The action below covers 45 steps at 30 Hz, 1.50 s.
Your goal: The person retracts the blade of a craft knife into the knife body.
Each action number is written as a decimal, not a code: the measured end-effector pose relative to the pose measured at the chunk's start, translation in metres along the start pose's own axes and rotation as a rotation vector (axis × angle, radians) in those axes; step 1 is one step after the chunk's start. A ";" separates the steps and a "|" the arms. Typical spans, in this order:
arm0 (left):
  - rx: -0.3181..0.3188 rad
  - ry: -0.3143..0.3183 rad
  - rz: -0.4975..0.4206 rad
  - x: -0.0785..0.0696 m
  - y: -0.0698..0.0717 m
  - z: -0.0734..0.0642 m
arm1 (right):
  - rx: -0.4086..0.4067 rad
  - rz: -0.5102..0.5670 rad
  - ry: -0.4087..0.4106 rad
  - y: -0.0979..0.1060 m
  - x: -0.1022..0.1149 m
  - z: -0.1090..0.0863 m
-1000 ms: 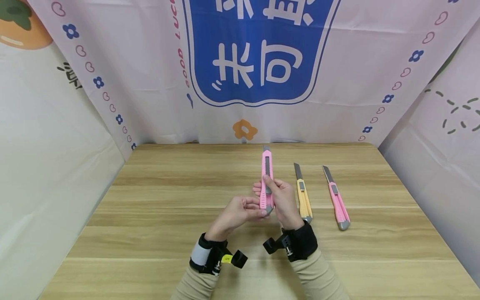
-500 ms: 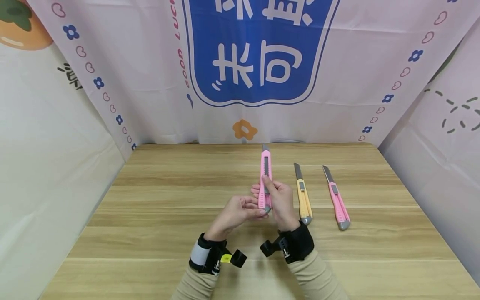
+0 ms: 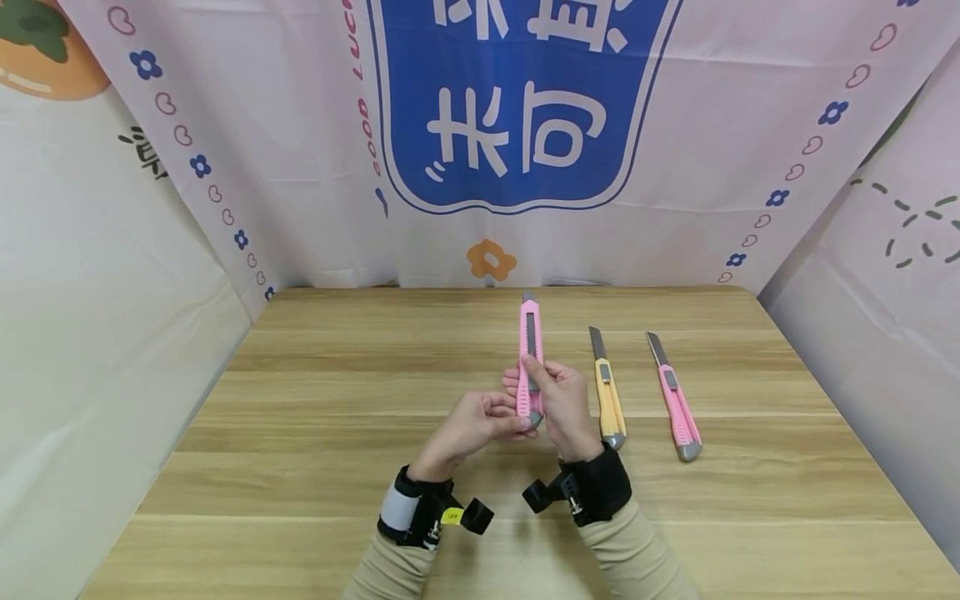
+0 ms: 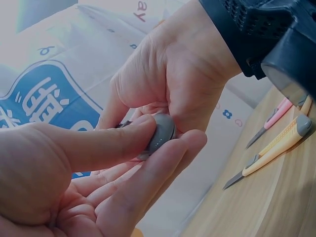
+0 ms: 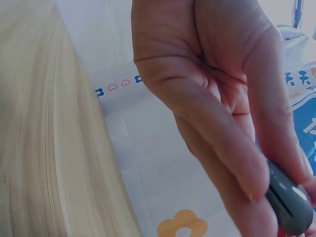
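Head view: a person holds a pink plastic utility knife with a grey end cap (image 3: 530, 358) upright above the middle of the wooden table (image 3: 315, 433), its tip toward 12 o'clock.
Right hand (image 3: 564, 404): clenched round the knife's lower body, thumb lying on the slider track.
Left hand (image 3: 471, 427): pinching the grey end cap (image 4: 160, 132) between thumb and forefinger, at 9 o'clock of the right hand.
Blade: only a short grey tip shows past the pink body.
Others: a yellow utility knife (image 3: 606, 390) and a second pink utility knife (image 3: 675, 397) lie at 3 o'clock, blades out, untouched.
Step, as judged: working the end cap or slider of the held knife.
Next move, as judged: a steady grip on the body and fingers kept off the blade end.
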<state>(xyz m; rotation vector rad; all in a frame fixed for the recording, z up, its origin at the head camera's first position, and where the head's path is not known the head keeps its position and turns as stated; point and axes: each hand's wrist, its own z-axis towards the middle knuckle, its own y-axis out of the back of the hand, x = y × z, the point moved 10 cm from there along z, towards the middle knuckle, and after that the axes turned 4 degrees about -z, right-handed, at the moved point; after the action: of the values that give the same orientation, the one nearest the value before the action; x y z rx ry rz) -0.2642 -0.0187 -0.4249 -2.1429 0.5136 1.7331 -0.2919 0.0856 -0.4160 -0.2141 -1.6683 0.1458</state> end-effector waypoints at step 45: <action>0.006 -0.014 -0.027 -0.002 0.001 -0.001 | 0.039 0.005 -0.015 -0.004 -0.002 0.000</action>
<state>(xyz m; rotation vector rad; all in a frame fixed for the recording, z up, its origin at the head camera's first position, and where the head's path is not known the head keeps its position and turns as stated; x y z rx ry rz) -0.2640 -0.0204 -0.4229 -2.1219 0.4829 1.7290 -0.2915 0.0807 -0.4173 -0.1883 -1.6781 0.1840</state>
